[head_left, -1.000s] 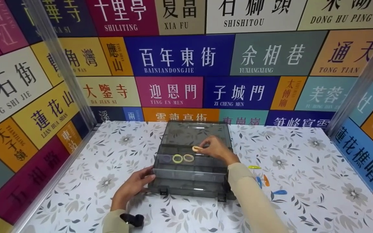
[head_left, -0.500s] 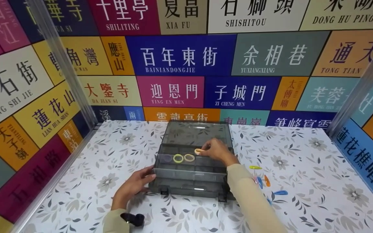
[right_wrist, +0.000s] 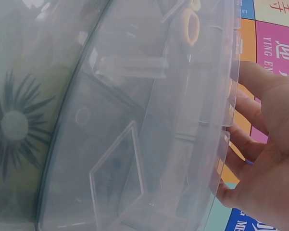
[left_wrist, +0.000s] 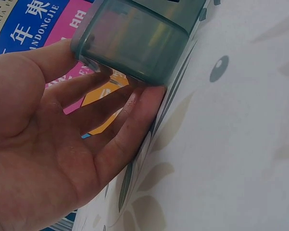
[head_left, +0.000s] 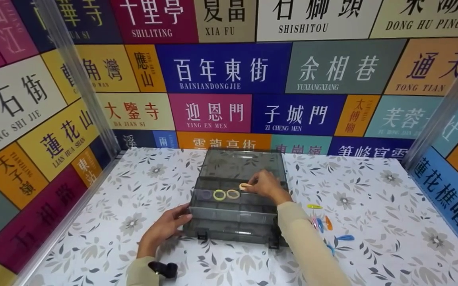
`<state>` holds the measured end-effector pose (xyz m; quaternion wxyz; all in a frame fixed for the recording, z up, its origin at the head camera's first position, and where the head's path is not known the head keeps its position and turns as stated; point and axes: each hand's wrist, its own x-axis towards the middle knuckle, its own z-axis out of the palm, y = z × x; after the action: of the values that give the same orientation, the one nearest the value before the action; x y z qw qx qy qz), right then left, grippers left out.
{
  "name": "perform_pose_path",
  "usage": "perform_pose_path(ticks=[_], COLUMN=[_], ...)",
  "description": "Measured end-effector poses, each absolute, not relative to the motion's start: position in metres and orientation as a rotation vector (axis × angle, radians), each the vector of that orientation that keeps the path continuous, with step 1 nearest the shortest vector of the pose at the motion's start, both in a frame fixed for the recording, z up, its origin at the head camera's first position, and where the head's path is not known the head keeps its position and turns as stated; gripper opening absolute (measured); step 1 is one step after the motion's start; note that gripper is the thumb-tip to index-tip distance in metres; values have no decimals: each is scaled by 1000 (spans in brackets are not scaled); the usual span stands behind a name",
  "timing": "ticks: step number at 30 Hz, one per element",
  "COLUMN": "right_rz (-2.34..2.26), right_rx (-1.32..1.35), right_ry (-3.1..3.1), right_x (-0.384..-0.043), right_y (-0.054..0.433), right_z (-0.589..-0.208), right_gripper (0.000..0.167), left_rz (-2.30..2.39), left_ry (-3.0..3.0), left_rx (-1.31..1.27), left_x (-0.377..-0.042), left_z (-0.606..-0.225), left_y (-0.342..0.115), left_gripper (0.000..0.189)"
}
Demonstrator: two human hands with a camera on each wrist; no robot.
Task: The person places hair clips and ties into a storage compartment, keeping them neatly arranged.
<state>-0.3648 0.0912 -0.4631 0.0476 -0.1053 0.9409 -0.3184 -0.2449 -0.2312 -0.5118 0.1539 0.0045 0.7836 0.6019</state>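
A smoky translucent storage box (head_left: 231, 237) stands with its lid (head_left: 241, 163) raised at the back and a clear divided tray (head_left: 249, 216) inside. My right hand (head_left: 266, 185) pinches a pale orange hair tie (head_left: 245, 186) over the compartments. To its left, a beige hair tie (head_left: 233, 194), a yellow-green one (head_left: 219, 194) and a purple one (head_left: 204, 194) sit in a row. In the right wrist view, the fingertips are hidden behind the clear tray edge. My left hand (left_wrist: 72, 130) holds the box's front left corner, thumb on its wall and fingers around the lower edge.
Right of the box, partly behind my right sleeve (head_left: 312, 238), lie several hair clips: a yellow one (head_left: 315, 206), an orange one (head_left: 328, 223) and blue ones (head_left: 346, 237). A floral cloth (head_left: 105, 230) covers the table. A colourful sign-patterned wall (head_left: 223, 69) rises behind.
My right hand has moved slightly right and down toward the tray with the pale orange hair tie. My left hand stays at the box corner.
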Motion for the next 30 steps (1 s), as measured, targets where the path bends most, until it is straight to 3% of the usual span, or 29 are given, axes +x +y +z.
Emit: perform_pose_path(ticks=[15, 30], right_rz=[-903, -1121], right_rx=[-339, -661], right_ry=[2869, 2763], right_x=[-363, -347], right_y=[92, 125], right_z=[-462, -438], right_gripper=[33, 32], left_rz=[1709, 1736], left_ry=[2264, 2279], left_rx=[12, 5], left_x=[-243, -244], left_z=[-511, -514], left_y=[-229, -230], left_gripper=[60, 59])
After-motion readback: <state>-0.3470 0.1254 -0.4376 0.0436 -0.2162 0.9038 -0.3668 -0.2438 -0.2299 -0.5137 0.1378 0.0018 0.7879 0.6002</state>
